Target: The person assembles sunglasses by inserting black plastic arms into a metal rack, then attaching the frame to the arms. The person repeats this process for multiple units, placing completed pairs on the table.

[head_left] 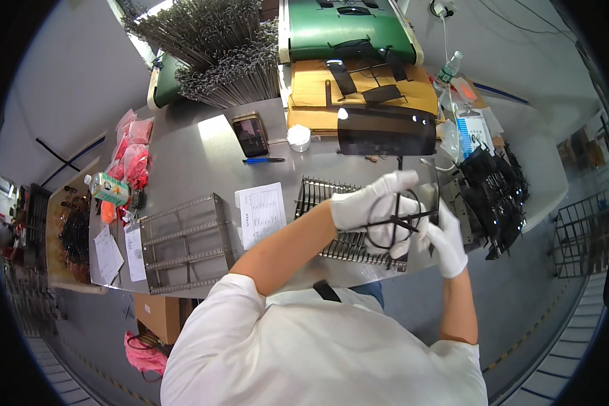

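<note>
Both my hands wear white gloves and are at a black wire holder [394, 222] with a ring and crossed bars, above the right part of the metal table. My left hand [379, 201] lies around the ring, its fingers closed about the bars. On the other side, my right hand [446, 240] grips the holder's edge; it is slightly blurred and its fingertips are partly hidden. A dark see-through curved panel [386, 132] is at the holder's far end. A second dark panel [432, 196] shows edge-on at its right side. Below sits a slotted metal rack [311, 196].
A similar rack [183, 243] lies left, beside a printed sheet [261, 215]. Behind are a phone [250, 135], a blue pen [264, 161] and a white tub [298, 138]. Dark panels lie on yellow cardboard [308, 91] before a green conveyor [352, 30]. Dark pieces [494, 196] pile right.
</note>
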The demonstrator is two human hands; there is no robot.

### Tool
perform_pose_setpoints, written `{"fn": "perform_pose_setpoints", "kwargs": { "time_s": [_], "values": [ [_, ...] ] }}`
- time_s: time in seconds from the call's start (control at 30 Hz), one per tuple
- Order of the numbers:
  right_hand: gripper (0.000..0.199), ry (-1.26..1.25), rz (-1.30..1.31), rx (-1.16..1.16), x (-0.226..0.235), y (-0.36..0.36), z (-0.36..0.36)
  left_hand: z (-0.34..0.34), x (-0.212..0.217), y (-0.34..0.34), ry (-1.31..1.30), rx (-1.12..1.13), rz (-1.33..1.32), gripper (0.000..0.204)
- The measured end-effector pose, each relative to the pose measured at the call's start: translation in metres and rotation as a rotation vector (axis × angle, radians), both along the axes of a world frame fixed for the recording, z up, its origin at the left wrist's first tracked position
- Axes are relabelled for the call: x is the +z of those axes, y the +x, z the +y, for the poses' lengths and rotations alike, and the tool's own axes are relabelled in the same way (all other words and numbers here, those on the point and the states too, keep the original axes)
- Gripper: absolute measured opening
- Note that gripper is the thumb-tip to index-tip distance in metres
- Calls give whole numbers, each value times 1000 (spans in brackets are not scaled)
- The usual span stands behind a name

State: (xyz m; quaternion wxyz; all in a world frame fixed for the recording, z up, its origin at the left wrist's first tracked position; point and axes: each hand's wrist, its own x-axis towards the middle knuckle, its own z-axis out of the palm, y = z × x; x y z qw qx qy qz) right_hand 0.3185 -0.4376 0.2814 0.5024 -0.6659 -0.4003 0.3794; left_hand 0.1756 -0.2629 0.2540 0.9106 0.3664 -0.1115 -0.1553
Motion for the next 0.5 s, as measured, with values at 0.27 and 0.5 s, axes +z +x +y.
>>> {"fn": "perform_pose_setpoints", "kwargs": {
  "time_s": [0.27,0.5],
  "values": [
    [31,-63,370,-157,-76,46,-28,27,1,-30,263,74,233,100],
    [45,-299,270,-114,-157,62,-35,32,7,-29,325,282,221,111]
  ]
}}
